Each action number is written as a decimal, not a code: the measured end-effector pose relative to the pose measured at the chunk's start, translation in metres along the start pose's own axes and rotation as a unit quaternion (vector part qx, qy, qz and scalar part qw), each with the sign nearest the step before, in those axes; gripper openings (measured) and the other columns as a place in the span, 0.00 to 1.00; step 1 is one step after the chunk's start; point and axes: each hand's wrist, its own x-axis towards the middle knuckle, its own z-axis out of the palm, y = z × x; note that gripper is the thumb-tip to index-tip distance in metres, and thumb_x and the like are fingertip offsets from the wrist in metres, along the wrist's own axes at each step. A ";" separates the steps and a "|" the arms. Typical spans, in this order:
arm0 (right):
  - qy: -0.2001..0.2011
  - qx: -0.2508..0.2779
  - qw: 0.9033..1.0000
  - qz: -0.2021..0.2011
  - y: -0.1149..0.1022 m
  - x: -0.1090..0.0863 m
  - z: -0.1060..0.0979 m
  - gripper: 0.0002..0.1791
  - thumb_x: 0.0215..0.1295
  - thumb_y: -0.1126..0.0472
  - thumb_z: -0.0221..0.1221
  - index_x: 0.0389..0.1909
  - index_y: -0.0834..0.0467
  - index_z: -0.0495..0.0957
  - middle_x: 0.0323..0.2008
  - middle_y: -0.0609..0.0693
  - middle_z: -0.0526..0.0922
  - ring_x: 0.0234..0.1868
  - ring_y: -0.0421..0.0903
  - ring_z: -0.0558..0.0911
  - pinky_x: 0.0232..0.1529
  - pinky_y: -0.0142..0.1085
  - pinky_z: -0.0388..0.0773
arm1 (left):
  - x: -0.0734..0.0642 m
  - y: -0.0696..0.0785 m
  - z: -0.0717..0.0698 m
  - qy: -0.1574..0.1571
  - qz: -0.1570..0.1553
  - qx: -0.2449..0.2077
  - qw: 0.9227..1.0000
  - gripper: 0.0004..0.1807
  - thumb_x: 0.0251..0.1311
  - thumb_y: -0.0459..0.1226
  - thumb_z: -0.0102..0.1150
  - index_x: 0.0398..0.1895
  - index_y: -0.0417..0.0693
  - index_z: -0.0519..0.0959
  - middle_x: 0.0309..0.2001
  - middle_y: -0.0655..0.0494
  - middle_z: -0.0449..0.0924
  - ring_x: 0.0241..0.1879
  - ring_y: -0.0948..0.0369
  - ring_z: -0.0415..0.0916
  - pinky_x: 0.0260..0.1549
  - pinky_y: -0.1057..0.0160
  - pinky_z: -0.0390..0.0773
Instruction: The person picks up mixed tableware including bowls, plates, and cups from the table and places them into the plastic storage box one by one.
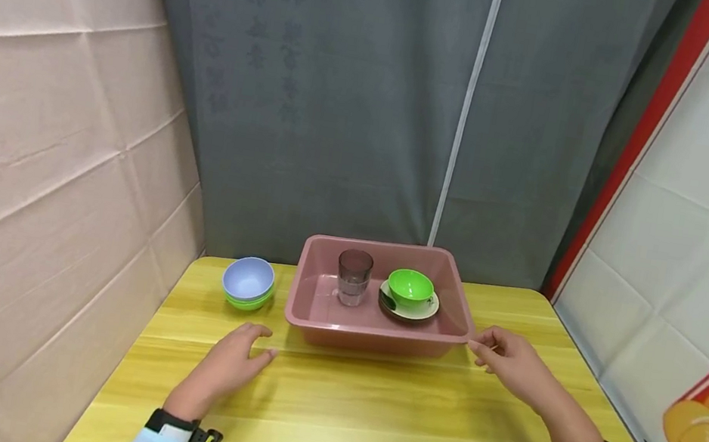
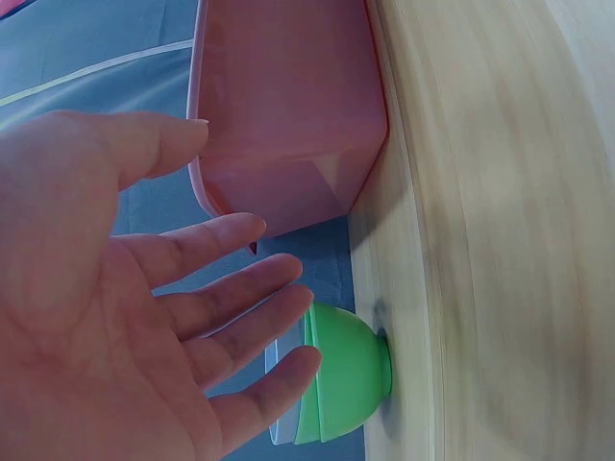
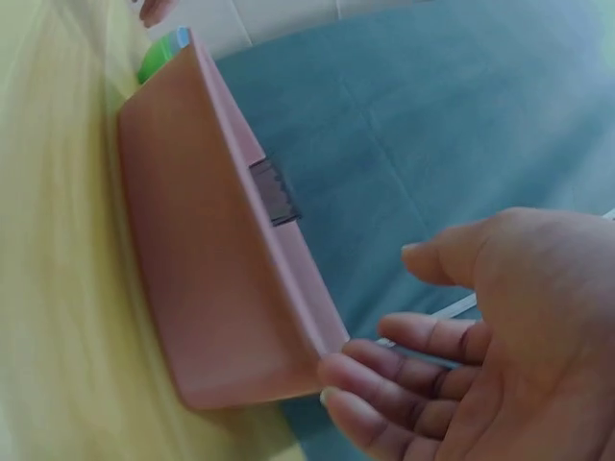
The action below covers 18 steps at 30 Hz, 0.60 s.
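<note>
A pink plastic tub (image 1: 350, 339) stands on the table against the back curtain. Inside it are a dark-tinted glass (image 1: 353, 278), a green bowl (image 1: 410, 285) on a pale saucer (image 1: 427, 310), and a dark spoon (image 1: 386, 299) beside the bowl. My left hand (image 1: 230, 363) hovers in front of the tub's left side, fingers spread and holding nothing. Close behind it is a stack with a blue bowl (image 1: 248, 278) on top of green bowls (image 2: 351, 375). At the tub's front right corner is my right hand (image 1: 515, 363), fingers loosely bent; whether they touch the rim I cannot tell.
The light wooden table (image 1: 351, 427) carries the tub and the bowl stack near its back edge. A grey curtain (image 1: 357, 114) hangs behind. Pale cloth (image 1: 54, 207) closes the left side, and a white printed sheet (image 1: 687, 248) the right.
</note>
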 end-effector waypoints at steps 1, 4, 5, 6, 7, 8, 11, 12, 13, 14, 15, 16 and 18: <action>0.000 0.003 1.000 -0.005 0.003 -0.002 0.003 0.21 0.84 0.49 0.62 0.58 0.65 0.81 0.44 0.53 0.86 0.45 0.48 0.84 0.43 0.38 0.86 | 0.000 0.001 0.000 -0.001 0.001 -0.003 1.000 0.24 0.77 0.44 0.68 0.67 0.38 0.81 0.68 0.40 0.81 0.69 0.41 0.78 0.69 0.36 0.76; -0.002 0.011 1.000 -0.012 0.012 -0.005 0.013 0.20 0.84 0.50 0.63 0.59 0.63 0.81 0.44 0.52 0.86 0.46 0.50 0.84 0.44 0.37 0.86 | -0.001 0.002 0.000 -0.006 0.004 -0.017 1.000 0.24 0.78 0.44 0.67 0.68 0.39 0.81 0.68 0.40 0.80 0.70 0.41 0.77 0.70 0.37 0.75; -0.004 0.015 1.000 -0.014 0.015 -0.005 0.017 0.20 0.83 0.51 0.63 0.59 0.63 0.81 0.44 0.52 0.86 0.46 0.51 0.84 0.44 0.37 0.86 | -0.001 0.002 0.000 -0.008 0.007 -0.022 1.000 0.24 0.78 0.44 0.67 0.68 0.39 0.81 0.69 0.40 0.80 0.70 0.41 0.77 0.70 0.37 0.75; -0.006 0.018 1.000 -0.013 0.018 -0.005 0.021 0.20 0.83 0.50 0.64 0.60 0.63 0.81 0.44 0.52 0.86 0.46 0.51 0.84 0.44 0.37 0.85 | -0.001 0.002 0.000 -0.010 0.009 -0.028 1.000 0.24 0.78 0.44 0.67 0.68 0.40 0.81 0.69 0.41 0.81 0.70 0.42 0.77 0.70 0.37 0.75; -0.008 0.018 1.000 -0.017 0.020 -0.005 0.025 0.20 0.83 0.51 0.64 0.60 0.63 0.81 0.45 0.52 0.86 0.47 0.51 0.84 0.44 0.37 0.85 | -0.002 0.003 0.001 -0.011 0.011 -0.034 0.999 0.23 0.78 0.44 0.67 0.68 0.40 0.81 0.68 0.42 0.81 0.70 0.42 0.77 0.70 0.37 0.75; -0.007 0.016 1.000 -0.017 0.023 -0.005 0.028 0.19 0.83 0.51 0.64 0.59 0.62 0.81 0.45 0.51 0.87 0.47 0.49 0.84 0.44 0.37 0.85 | -0.002 0.003 0.001 -0.013 0.012 -0.039 0.999 0.23 0.78 0.44 0.67 0.68 0.41 0.82 0.68 0.43 0.81 0.70 0.42 0.77 0.70 0.38 0.76; -0.005 0.003 1.000 -0.023 0.028 -0.004 0.036 0.18 0.82 0.51 0.65 0.58 0.61 0.82 0.47 0.50 0.87 0.47 0.47 0.83 0.43 0.37 0.83 | -0.003 0.005 0.002 -0.020 0.018 -0.050 0.998 0.22 0.78 0.43 0.68 0.67 0.42 0.82 0.67 0.45 0.81 0.69 0.43 0.78 0.69 0.38 0.77; -0.002 -0.005 1.000 -0.023 0.030 -0.004 0.037 0.18 0.81 0.51 0.65 0.58 0.61 0.82 0.47 0.50 0.87 0.47 0.47 0.82 0.44 0.37 0.83 | -0.003 0.005 0.003 -0.022 0.018 -0.052 0.998 0.22 0.78 0.43 0.68 0.67 0.43 0.82 0.67 0.45 0.82 0.69 0.44 0.78 0.69 0.38 0.77; 0.001 -0.013 1.000 -0.025 0.032 -0.004 0.039 0.18 0.81 0.51 0.66 0.57 0.61 0.82 0.48 0.49 0.87 0.47 0.46 0.82 0.44 0.38 0.83 | -0.003 0.005 0.003 -0.022 0.019 -0.053 0.998 0.22 0.78 0.43 0.68 0.67 0.43 0.82 0.67 0.45 0.82 0.69 0.44 0.78 0.68 0.37 0.77; 0.005 -0.019 1.000 -0.022 0.033 -0.003 0.041 0.18 0.81 0.50 0.66 0.57 0.61 0.83 0.47 0.48 0.88 0.47 0.46 0.82 0.44 0.38 0.82 | -0.003 0.005 0.004 -0.023 0.019 -0.053 0.998 0.21 0.78 0.43 0.68 0.67 0.43 0.82 0.66 0.46 0.82 0.68 0.44 0.79 0.68 0.38 0.78; 0.005 -0.025 0.999 -0.025 0.035 -0.003 0.042 0.18 0.81 0.51 0.65 0.57 0.62 0.83 0.47 0.49 0.88 0.47 0.47 0.82 0.44 0.38 0.82 | -0.003 0.005 0.004 -0.023 0.020 -0.052 0.998 0.21 0.78 0.43 0.68 0.67 0.44 0.82 0.66 0.47 0.82 0.68 0.45 0.79 0.68 0.38 0.78; 0.006 -0.027 0.999 -0.024 0.037 -0.002 0.043 0.18 0.82 0.51 0.65 0.58 0.62 0.83 0.47 0.49 0.88 0.47 0.47 0.82 0.44 0.39 0.82 | -0.003 0.004 0.005 -0.022 0.021 -0.051 0.998 0.21 0.78 0.43 0.68 0.67 0.44 0.82 0.66 0.48 0.82 0.67 0.45 0.79 0.67 0.38 0.79; 0.006 -0.030 0.999 -0.017 0.039 -0.001 0.046 0.18 0.81 0.51 0.65 0.58 0.62 0.83 0.47 0.48 0.88 0.48 0.47 0.83 0.44 0.39 0.82 | -0.003 0.003 0.005 -0.021 0.022 -0.049 0.998 0.20 0.78 0.43 0.69 0.66 0.46 0.83 0.65 0.49 0.83 0.66 0.46 0.80 0.66 0.39 0.79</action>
